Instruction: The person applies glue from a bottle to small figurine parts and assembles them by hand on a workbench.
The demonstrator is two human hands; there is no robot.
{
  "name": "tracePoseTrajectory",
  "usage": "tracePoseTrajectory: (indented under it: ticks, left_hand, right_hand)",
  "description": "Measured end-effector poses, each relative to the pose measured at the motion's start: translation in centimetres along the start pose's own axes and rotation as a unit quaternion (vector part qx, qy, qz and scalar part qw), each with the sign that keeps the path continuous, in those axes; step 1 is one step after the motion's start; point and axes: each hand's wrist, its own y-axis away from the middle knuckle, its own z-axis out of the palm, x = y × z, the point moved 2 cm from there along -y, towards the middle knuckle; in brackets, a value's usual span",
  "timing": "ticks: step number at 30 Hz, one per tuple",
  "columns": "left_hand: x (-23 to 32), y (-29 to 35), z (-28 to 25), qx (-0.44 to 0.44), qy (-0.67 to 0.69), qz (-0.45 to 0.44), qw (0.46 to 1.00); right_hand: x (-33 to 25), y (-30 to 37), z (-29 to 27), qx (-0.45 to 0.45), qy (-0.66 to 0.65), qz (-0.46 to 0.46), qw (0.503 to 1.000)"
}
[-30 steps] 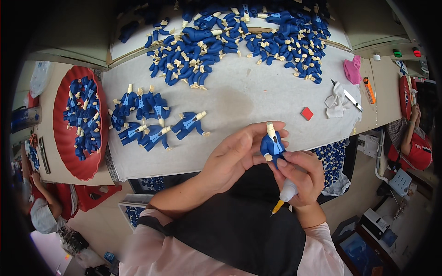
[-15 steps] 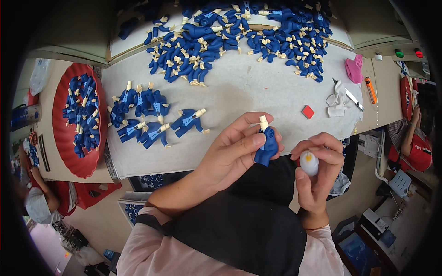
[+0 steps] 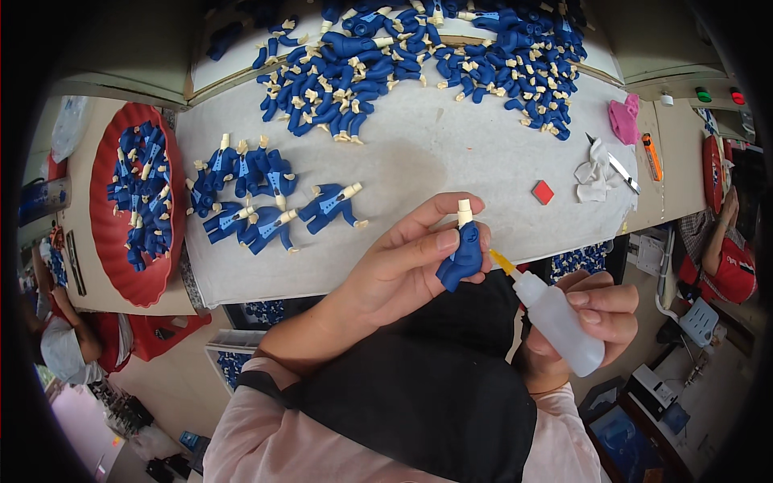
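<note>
My left hand (image 3: 407, 262) pinches a blue toy figure body (image 3: 462, 256) with a cream neck peg, holding it upright over the table's near edge. In my right hand (image 3: 592, 310) is a translucent white squeeze bottle (image 3: 560, 322), tilted so that its yellow nozzle (image 3: 502, 262) points up and left at the body's right side. A small gap seems to separate the nozzle from the figure; exact contact is hard to tell. Left of my hands lie several figures with arms (image 3: 270, 225) on the white table covering (image 3: 394, 217).
Loose blue arms with cream hands (image 3: 322, 92) and more bodies are heaped at the back. At the left stands a red scalloped tray (image 3: 109, 266) of figures. A red square (image 3: 543, 191), white cloth (image 3: 594, 177), knife (image 3: 624, 175), pink cloth (image 3: 624, 121) and orange cutter (image 3: 651, 157) lie at the right.
My right hand has moved right and turned the bottle, swinging its nozzle round toward the figure body. The body in my left hand has tilted slightly and barely shifted.
</note>
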Motion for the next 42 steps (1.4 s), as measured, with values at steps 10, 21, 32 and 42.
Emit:
tracePoseTrajectory:
  ticks: [10,21,32,42]
  left_hand:
    - [0.07,0.34,-0.09,0.018,-0.008,-0.004,1.0]
    - [-0.02,0.38,0.15,0.055,-0.051,-0.012,0.997]
    - [0.03,0.22,0.27,0.059,-0.066,-0.011,0.996]
    - [0.35,0.3,0.52,0.077,-0.123,0.018,0.989]
  right_hand:
    - [-0.17,-0.01,0.57,-0.053,0.009,-0.021,0.998]
    - [-0.17,0.02,0.51,-0.064,0.014,-0.021,0.998]
    - [0.15,0.56,0.51,-0.032,0.045,-0.037,0.998]
    - [0.17,0.59,0.6,-0.031,0.047,-0.045,0.997]
